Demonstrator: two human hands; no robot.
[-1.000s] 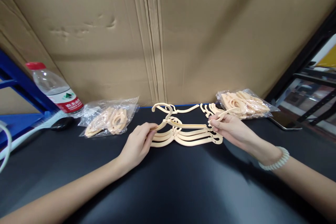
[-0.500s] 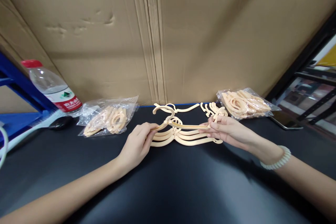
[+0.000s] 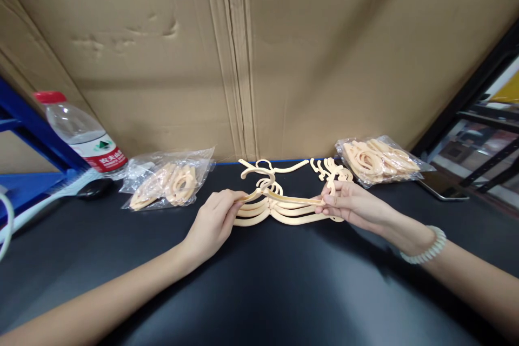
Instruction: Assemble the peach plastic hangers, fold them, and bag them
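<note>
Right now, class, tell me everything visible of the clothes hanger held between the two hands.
The clothes hanger is cream and looks like plastic: two slim arms spread from the middle, where a hook rises and curls, its opening facing left. The left hand grips one arm, hiding its end; the right hand holds a small curved piece at the other. It is held over similar hangers on the black table.

Just one view here, and we're up at head height, facing forward and tipped down across the smooth black tabletop (image 3: 259, 292). We're near: the bare left hand (image 3: 213, 221) and the bare right hand (image 3: 357, 205) sit mid-frame, seen from above and behind, while the tall brown cardboard panel (image 3: 324, 54) fills our upper half straight ahead.
</note>
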